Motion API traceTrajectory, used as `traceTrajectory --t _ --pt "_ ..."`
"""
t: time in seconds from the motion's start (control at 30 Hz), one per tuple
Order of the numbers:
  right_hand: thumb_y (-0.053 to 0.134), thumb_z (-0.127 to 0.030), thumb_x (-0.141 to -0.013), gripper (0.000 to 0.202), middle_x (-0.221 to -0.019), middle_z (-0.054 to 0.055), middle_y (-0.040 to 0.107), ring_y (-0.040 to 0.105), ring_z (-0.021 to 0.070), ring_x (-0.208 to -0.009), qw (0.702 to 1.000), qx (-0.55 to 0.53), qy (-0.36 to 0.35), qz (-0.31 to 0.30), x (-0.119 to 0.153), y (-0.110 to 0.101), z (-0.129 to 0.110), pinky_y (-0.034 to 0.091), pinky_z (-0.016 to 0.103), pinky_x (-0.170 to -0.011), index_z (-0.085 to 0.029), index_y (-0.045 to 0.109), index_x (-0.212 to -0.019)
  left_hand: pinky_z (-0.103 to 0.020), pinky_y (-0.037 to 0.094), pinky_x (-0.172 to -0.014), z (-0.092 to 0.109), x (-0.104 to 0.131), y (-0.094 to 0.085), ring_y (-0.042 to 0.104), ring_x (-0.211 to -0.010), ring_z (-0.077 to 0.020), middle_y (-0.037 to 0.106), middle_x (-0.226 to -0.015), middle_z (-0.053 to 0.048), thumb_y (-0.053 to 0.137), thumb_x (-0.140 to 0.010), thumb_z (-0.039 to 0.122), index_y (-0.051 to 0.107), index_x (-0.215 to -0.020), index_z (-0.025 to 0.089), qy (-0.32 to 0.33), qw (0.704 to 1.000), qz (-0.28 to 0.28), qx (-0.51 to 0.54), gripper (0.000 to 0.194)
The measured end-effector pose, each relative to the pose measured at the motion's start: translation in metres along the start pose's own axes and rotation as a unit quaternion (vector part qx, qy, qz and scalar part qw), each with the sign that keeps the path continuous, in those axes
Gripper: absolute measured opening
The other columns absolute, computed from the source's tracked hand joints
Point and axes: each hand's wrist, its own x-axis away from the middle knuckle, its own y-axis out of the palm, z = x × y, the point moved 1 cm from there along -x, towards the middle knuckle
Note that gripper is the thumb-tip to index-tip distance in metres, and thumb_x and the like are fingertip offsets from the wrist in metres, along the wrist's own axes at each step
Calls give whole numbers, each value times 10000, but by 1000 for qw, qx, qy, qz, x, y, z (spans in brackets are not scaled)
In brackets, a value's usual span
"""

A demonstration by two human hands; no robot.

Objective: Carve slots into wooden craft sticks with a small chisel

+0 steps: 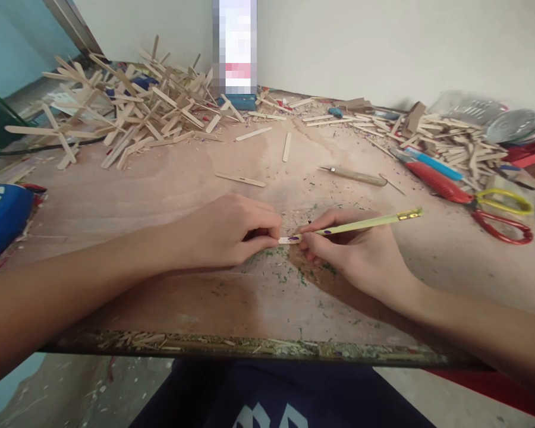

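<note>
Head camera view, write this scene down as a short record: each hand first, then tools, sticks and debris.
Left hand: pinches a pale strip
Right hand: holds a yellow pencil, lower end at the strip
Tools: wooden-handled tool beyond the right hand; scissors with yellow and red handles, farther right
Stick heaps: crossed heap far left, flatter heap far right
Debris: green specks on the table
</note>
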Motion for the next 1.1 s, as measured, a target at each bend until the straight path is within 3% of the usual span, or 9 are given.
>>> traceTrajectory --t 1.1 --pt "814 -252 -772 82 -628 28 758 681 177 -545 1000 -11 18 -2 -1 -1 1 567 297 -527 -241 764 -708 -254 467 -747 0 1 -2 692 -781 -143 780 -866 7 645 -1076 183 771 -934 200 -16 1000 -10 2 190"
